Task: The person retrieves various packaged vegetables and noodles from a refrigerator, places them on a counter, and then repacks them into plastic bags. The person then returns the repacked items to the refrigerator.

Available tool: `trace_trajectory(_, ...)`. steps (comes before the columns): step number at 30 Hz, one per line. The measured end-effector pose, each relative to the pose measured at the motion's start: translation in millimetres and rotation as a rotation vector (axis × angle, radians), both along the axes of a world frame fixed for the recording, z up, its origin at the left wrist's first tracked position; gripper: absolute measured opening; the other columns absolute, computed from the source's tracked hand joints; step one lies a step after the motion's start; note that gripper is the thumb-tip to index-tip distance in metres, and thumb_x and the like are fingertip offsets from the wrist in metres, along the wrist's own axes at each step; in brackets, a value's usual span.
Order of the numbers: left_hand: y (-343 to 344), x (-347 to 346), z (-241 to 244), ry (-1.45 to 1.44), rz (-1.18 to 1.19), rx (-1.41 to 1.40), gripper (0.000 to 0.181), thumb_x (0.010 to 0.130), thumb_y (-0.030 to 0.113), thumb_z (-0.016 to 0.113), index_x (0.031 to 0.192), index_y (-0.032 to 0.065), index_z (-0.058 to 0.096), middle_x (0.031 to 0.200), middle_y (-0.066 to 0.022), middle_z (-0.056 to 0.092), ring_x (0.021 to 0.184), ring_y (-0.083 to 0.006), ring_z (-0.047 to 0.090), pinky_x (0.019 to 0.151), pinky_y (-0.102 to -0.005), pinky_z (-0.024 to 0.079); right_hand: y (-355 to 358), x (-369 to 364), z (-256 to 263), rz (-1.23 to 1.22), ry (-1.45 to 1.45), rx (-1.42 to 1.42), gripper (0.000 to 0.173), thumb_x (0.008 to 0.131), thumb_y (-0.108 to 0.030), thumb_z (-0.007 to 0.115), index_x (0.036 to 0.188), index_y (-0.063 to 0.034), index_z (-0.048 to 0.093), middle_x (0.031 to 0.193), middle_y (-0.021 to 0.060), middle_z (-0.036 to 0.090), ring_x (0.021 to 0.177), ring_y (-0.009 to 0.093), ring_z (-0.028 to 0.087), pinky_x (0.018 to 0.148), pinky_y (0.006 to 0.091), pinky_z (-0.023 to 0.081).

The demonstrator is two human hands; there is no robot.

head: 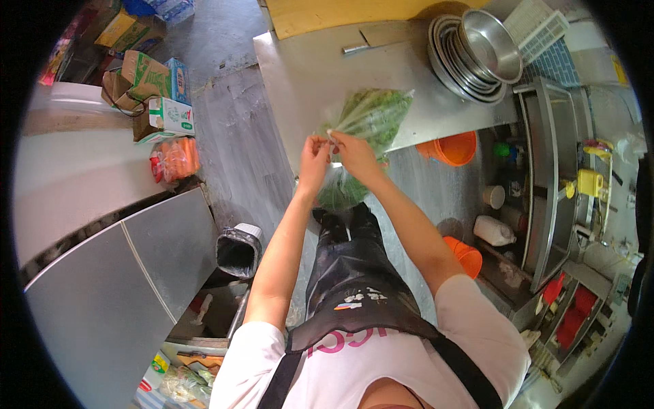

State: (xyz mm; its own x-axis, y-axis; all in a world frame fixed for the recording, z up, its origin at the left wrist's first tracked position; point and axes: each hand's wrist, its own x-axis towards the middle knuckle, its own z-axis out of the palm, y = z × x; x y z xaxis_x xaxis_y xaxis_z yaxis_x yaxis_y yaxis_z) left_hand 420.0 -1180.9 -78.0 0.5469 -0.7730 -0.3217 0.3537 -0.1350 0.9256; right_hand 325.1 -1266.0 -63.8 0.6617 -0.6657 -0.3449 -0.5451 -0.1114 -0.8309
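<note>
A clear plastic bag of leafy greens (380, 115) lies near the front edge of the stainless steel table (306, 76). My left hand (314, 156) and my right hand (355, 153) meet at the gathered plastic at its near end, and the fingers of both pinch it. Exactly how the plastic runs between the fingertips is too small to tell. Below my hands, in front of the table edge, more greens in clear plastic (342, 191) show above my shoes; whether this is a separate bag cannot be told.
Stacked steel bowls (490, 46) and a knife (357, 48) are on the table. Orange buckets (454, 148) stand on the floor at the right, beside a steel sink unit (544, 204). A lined bin (239, 250), cardboard boxes (145, 76) and bagged carrots (176, 158) are at the left.
</note>
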Motion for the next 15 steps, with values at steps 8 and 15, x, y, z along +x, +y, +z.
trace_trajectory(8,-11,10,3,0.083,-0.01,0.022,0.013,0.091,0.016,0.045,0.095,0.0041,0.048,0.087,-0.0078,0.059,0.076,-0.0165,0.055,0.071,-0.0276,0.046,-22,7,-4,0.121,0.009,-0.452,0.012,0.078,-0.02,0.058,0.082,-0.0117,0.065,0.066,0.0089,0.057,0.076,0.03,0.06,0.068,0.0407,0.047)
trace_trajectory(15,-5,36,-54,1.067,0.532,-0.298,0.022,0.086,0.017,0.049,0.097,-0.0013,0.048,0.101,-0.0143,0.056,0.097,-0.028,0.055,0.095,-0.0437,0.043,-42,-32,-30,-0.158,-0.234,1.015,0.022,0.088,-0.022,0.053,0.07,-0.0098,0.056,0.066,0.0002,0.05,0.059,0.014,0.047,0.053,0.0282,0.038)
